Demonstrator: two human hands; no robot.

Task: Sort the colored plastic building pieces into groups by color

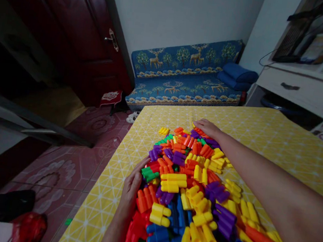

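A large heap of plastic building pieces (173,182) in yellow, orange, purple, blue, red and green lies on the yellow patterned tablecloth (106,192). Against the left edge of the heap rests my left hand (132,182), beside a green piece (148,174); its fingers point away from me and are partly hidden by the pieces. My right hand (207,128) lies at the far end of the heap, over orange and purple pieces, its fingers partly seen and what is under the palm hidden. The right forearm runs along the heap's right side.
Behind the table stands a blue sofa (180,80) with folded blue cushions (238,76). A dark red door (81,30) and a small stool (111,98) are at the left. A white cabinet (304,92) stands at the right. A small green piece (68,222) lies on the floor.
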